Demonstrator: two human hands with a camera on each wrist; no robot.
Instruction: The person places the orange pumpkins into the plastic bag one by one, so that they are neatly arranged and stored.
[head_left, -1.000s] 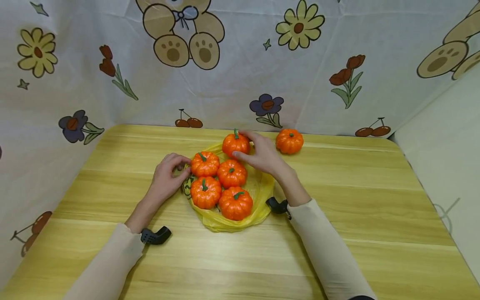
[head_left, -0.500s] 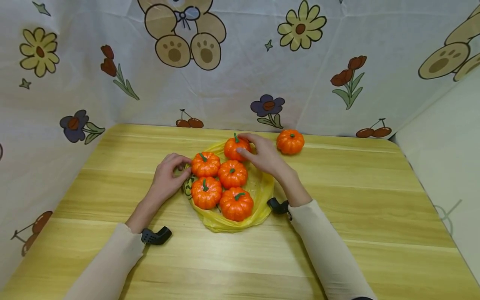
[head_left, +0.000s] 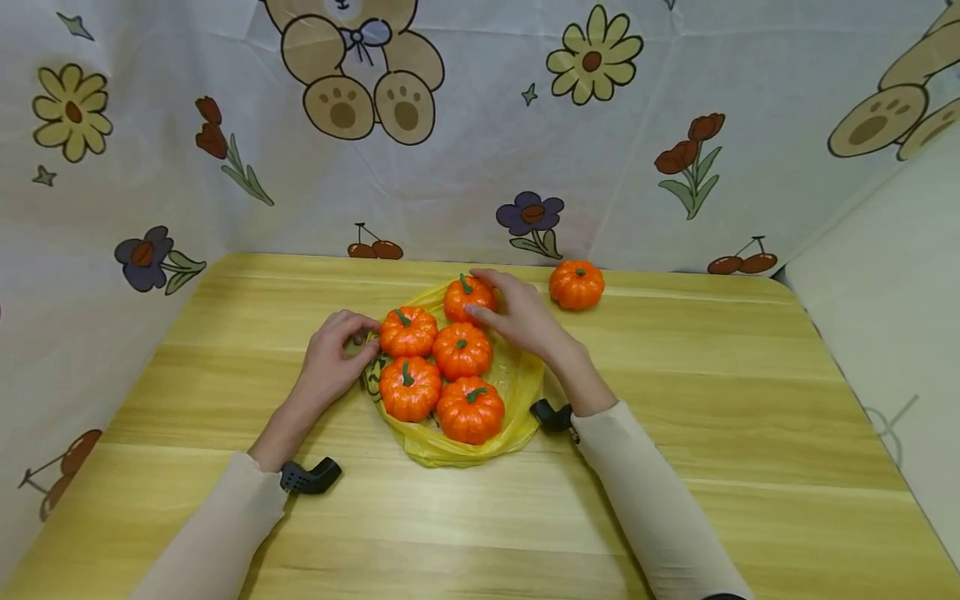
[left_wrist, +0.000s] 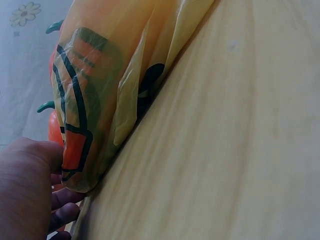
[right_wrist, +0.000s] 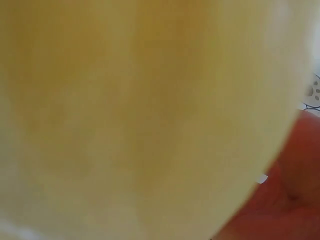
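A yellow plastic bag (head_left: 517, 417) lies spread on the table with its mouth rolled down around several orange toy pumpkins (head_left: 462, 351). My left hand (head_left: 332, 358) pinches the bag's left edge between thumb and fingers. From the left wrist view, the bag wall (left_wrist: 95, 100) shows a dark green and orange print. At the far side of the bag, my right hand (head_left: 521, 315) holds a pumpkin (head_left: 467, 298) with a green stem. Yellow plastic (right_wrist: 150, 110) blurs most of the right wrist view and covers part of the hand (right_wrist: 280, 195).
Outside the bag, a lone pumpkin (head_left: 577, 285) sits at the table's back edge, right of my right hand. Behind the wooden table (head_left: 712, 400) hangs a white cloth (head_left: 465, 167) printed with bears and flowers.
The pumpkin in my right hand has come down slightly toward the bag, and its stem now tilts left. My left hand keeps its place at the bag's edge.
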